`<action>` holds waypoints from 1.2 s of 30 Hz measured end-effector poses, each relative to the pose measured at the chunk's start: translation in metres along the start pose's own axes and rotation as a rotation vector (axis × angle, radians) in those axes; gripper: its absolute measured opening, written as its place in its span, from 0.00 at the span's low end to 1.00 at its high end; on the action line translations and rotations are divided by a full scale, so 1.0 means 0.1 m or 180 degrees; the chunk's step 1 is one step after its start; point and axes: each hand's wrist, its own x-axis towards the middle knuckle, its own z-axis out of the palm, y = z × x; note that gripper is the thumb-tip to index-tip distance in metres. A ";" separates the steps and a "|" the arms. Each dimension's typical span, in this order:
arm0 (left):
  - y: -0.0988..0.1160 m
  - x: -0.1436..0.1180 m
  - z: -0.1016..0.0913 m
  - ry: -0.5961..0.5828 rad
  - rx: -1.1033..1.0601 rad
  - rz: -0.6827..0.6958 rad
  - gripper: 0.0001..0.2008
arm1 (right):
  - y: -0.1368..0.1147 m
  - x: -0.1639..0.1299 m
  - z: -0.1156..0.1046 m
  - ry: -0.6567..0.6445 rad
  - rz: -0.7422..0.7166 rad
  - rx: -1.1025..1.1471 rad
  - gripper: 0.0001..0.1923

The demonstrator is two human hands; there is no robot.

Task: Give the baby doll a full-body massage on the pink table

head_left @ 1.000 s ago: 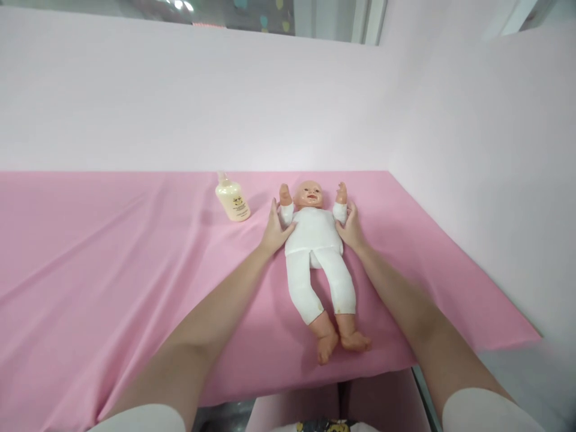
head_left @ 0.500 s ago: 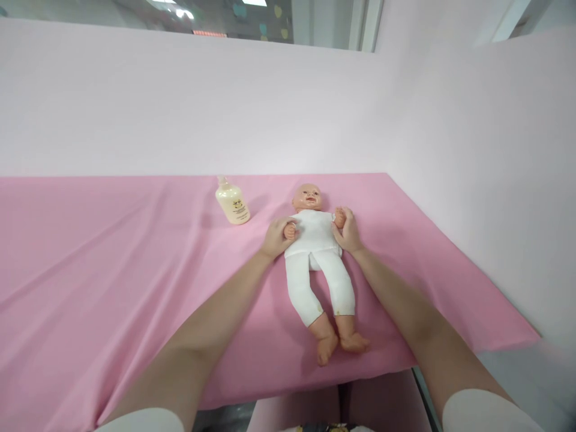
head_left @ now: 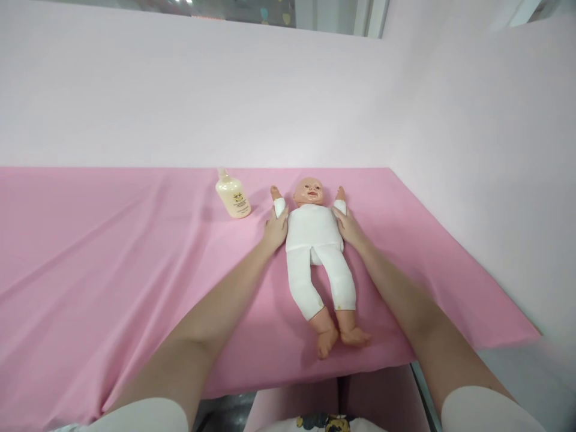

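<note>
A baby doll [head_left: 314, 231] with a white cloth body lies on its back, head away from me and bare feet toward me. Both its arms point up beside its head. My left hand [head_left: 275, 230] is closed round the doll's arm on the left, at the white sleeve below the little hand. On the other side my right hand [head_left: 348, 225] grips the doll's other arm in the same way, thumb toward the chest. Some of my fingers are hidden behind the doll's arms.
A cream-coloured pump bottle [head_left: 233, 195] with a printed label stands left of the doll's head. Pink cloth [head_left: 135, 252], creased at the left, covers the table. A white wall [head_left: 193, 102] rises behind it, with a window [head_left: 324, 15] above.
The doll's arms have swung from beside its chest up past its shoulders, with my hands on them. The view has tilted slightly down. The bottle stays in place.
</note>
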 end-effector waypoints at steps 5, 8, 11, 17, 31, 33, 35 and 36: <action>0.00 0.01 -0.06 -0.0279 0.0202 -0.0239 0.25 | -0.02 -0.01 -0.02 -0.0016 0.0354 -0.0182 0.23; 0.03 0.01 -0.07 -0.0312 0.0231 -0.0226 0.25 | -0.05 -0.01 -0.04 -0.0045 0.0371 -0.0240 0.23; 0.03 0.00 -0.06 -0.0263 0.0208 -0.0181 0.24 | -0.05 -0.02 -0.05 0.0000 0.0276 -0.0213 0.24; 0.00 0.02 -0.05 0.0358 -0.0158 0.0535 0.35 | -0.01 0.00 -0.02 0.0561 -0.0316 -0.0007 0.29; 0.17 -0.09 -0.13 0.0307 -0.0293 0.1607 0.29 | -0.12 -0.06 0.03 0.1309 -0.1251 -0.0007 0.31; 0.16 -0.08 -0.12 0.0247 -0.0317 0.1634 0.30 | -0.13 -0.07 0.03 0.1229 -0.1278 -0.0040 0.30; 0.14 -0.07 -0.09 0.0216 -0.0316 0.1505 0.33 | -0.13 -0.06 0.05 0.1086 -0.1266 -0.0053 0.31; 0.14 -0.06 -0.07 0.0213 -0.0312 0.1406 0.35 | -0.13 -0.05 0.05 0.0989 -0.1224 -0.0060 0.31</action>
